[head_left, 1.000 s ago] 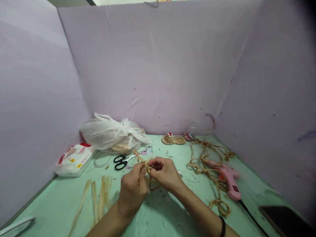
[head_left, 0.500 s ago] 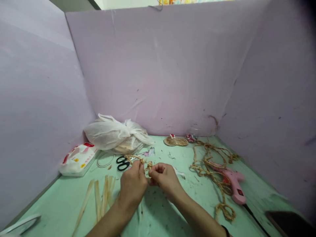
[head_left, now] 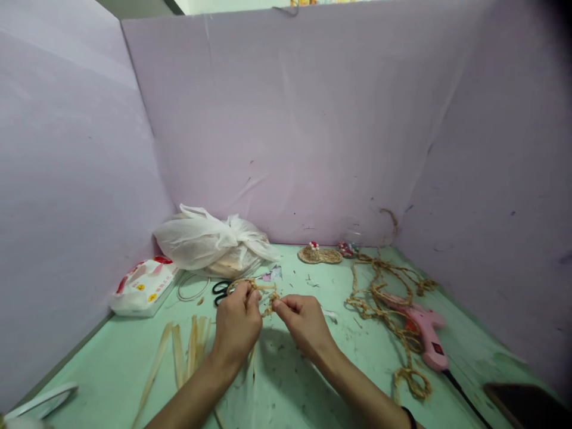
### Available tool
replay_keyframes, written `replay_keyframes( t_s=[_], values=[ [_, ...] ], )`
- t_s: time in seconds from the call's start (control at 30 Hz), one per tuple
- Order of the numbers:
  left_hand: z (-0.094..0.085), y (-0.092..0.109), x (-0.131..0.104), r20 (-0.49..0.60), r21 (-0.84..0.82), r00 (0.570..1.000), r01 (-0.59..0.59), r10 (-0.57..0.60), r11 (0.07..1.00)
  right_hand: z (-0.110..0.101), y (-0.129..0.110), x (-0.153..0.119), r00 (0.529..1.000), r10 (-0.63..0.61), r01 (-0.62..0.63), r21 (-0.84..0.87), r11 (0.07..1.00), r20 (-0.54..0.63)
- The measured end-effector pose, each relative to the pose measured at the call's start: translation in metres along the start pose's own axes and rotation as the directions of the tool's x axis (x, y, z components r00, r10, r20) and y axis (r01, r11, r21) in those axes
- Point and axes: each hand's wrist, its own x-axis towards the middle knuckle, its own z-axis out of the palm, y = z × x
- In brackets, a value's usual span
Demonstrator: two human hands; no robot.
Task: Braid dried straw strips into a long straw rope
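A small piece of tan braided straw (head_left: 270,302) is stretched between my two hands above the green table. My left hand (head_left: 238,325) is closed on its left part, thumb and index finger pinched, with thin strands hanging below. My right hand (head_left: 304,325) pinches the right end of the piece with thumb and index finger. Behind my left hand lie scissors with black handles (head_left: 220,292), partly covered. Flat pale straw strips (head_left: 179,351) lie left of my left forearm.
A white plastic bag (head_left: 210,241) and a tissue pack (head_left: 145,288) stand back left. A woven slipper-shaped piece (head_left: 320,255) lies at the back. Tangled braided rope (head_left: 379,292) and a pink glue gun (head_left: 431,339) lie right. Walls (head_left: 308,119) enclose the table.
My hands have drawn slightly apart, my left hand moving a little left. More of the braided straw shows between them, and a strand now spans the gap. The view has shifted slightly.
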Motion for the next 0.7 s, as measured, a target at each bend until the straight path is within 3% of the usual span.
replay_keyframes(
  t_s=[0.07,0.17,0.27,0.37,0.47,0.57,0.7],
  values=[
    [0.001,0.002,-0.006,-0.051,0.009,0.988,-0.148,0.148,0.989,-0.002,-0.001,-0.001,1.000,-0.025,0.027,-0.131,0.991,0.015],
    [0.000,0.006,-0.013,-0.089,0.112,0.916,-0.381,0.391,0.918,-0.004,-0.005,-0.007,0.988,-0.109,0.141,-0.349,0.927,0.109],
    [0.001,0.008,-0.016,-0.064,0.214,0.878,-0.453,0.475,0.866,-0.004,-0.012,-0.014,0.956,-0.152,0.261,-0.489,0.832,0.252],
    [0.003,0.005,-0.015,-0.011,0.130,0.915,-0.398,0.402,0.908,-0.006,-0.019,-0.018,0.902,-0.161,0.340,-0.431,0.836,0.400],
    [0.006,-0.001,-0.012,-0.041,0.014,0.965,-0.258,0.259,0.966,-0.010,-0.023,-0.019,0.839,-0.232,0.409,-0.290,0.865,0.492],
    [0.009,-0.009,-0.007,-0.115,-0.047,0.984,-0.143,0.136,0.989,-0.012,-0.025,-0.020,0.830,-0.229,0.416,-0.291,0.862,0.509],
    [0.009,-0.018,0.004,-0.093,-0.099,0.995,-0.040,0.031,0.994,-0.013,-0.027,-0.020,0.839,-0.179,0.399,-0.355,0.846,0.515]
  ],
)
